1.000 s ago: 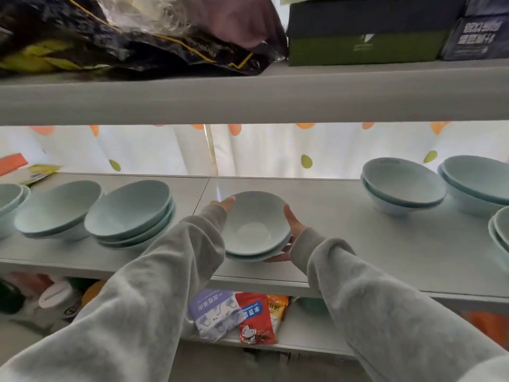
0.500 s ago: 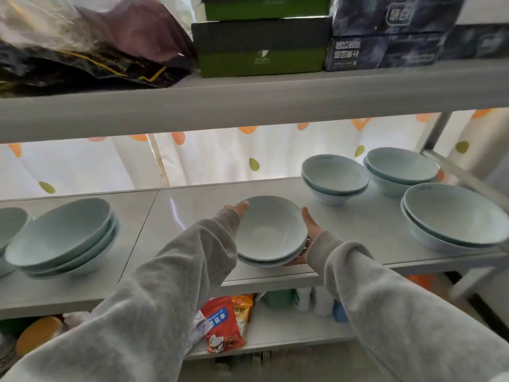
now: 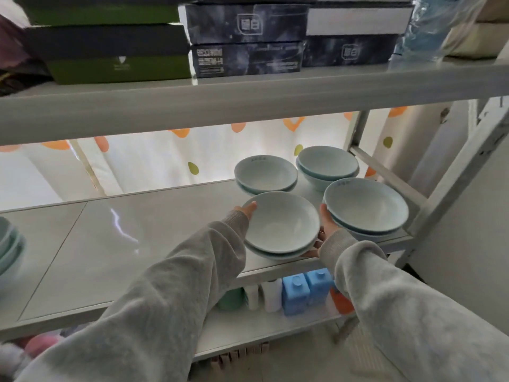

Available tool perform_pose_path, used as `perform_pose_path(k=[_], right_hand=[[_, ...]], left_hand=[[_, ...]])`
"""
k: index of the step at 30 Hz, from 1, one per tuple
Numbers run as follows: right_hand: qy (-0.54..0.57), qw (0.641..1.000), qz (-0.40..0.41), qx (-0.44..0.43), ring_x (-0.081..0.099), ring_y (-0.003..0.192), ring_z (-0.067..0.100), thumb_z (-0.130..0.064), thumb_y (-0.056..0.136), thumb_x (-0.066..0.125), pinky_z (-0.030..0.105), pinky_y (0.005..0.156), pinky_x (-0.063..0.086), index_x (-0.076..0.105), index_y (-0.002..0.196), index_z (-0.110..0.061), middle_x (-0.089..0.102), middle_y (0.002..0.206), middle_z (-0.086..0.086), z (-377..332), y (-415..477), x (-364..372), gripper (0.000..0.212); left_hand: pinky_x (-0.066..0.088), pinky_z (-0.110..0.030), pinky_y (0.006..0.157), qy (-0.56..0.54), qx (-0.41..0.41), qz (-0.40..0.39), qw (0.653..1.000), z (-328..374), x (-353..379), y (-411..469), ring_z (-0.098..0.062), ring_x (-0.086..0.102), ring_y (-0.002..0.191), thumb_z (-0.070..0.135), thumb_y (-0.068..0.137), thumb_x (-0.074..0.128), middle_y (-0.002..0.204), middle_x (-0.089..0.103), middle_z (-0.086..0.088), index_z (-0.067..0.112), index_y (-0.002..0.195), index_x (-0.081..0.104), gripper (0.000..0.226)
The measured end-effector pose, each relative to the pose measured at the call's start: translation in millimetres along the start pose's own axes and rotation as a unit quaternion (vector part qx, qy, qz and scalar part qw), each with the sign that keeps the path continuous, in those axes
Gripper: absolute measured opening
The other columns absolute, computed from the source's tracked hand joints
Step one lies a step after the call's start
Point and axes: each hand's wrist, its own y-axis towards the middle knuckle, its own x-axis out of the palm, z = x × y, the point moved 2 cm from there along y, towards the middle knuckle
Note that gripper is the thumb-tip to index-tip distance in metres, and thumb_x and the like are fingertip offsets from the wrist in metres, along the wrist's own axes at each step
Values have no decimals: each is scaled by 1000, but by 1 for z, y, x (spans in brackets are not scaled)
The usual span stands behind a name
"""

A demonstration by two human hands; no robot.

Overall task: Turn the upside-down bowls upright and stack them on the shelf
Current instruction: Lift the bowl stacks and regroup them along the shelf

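A stack of two pale blue bowls (image 3: 281, 224), mouths up, is gripped from both sides over the front of the grey shelf (image 3: 115, 244). My left hand (image 3: 248, 209) presses its left rim, and my right hand (image 3: 326, 226) holds its right side with fingers under the base. Three more upright stacks stand close by: one behind (image 3: 265, 175), one at the back right (image 3: 327, 164), one right beside my right hand (image 3: 366, 205). Another stack (image 3: 9, 249) shows at the far left edge.
The shelf's right post (image 3: 454, 172) and side rail (image 3: 385, 175) close off the right end. The shelf board above (image 3: 248, 97) carries dark boxes (image 3: 248, 40). Blue bottles (image 3: 305, 290) and white containers stand on the lower shelf. A dotted curtain hangs behind.
Both hands have carried the two-bowl stack to the right along the shelf, up to the three stacks at the right end. The view has swung right with it.
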Motion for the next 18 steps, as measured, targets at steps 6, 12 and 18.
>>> perform_pose_path(k=[6, 12, 18], right_hand=[[50, 998, -24, 0, 44, 131, 31, -72, 79, 46, 50, 85, 45, 40, 142, -13, 45, 144, 9, -4, 6, -23, 86], [170, 979, -102, 40, 48, 123, 36, -64, 64, 60, 49, 103, 41, 38, 141, -6, 61, 118, 17, 40, 12, -18, 99], [166, 983, -62, 56, 31, 141, 29, -56, 80, 58, 51, 112, 30, 24, 148, -13, 33, 151, 11, 86, -1, 15, 88]], left_hand=[[31, -35, 110, 2, 13, 29, 999, 12, 20, -1, -33, 38, 135, 48, 98, 36, 147, 37, -20, -1, 145, 31, 69], [48, -49, 91, -154, -63, 22, 986, -2, 23, 0, -40, 48, 120, 59, 92, 35, 136, 45, -17, 12, 137, 39, 66], [45, -54, 92, -196, -102, 38, 975, -26, 3, -3, -36, 39, 131, 66, 91, 29, 151, 30, -9, 15, 148, 25, 77]])
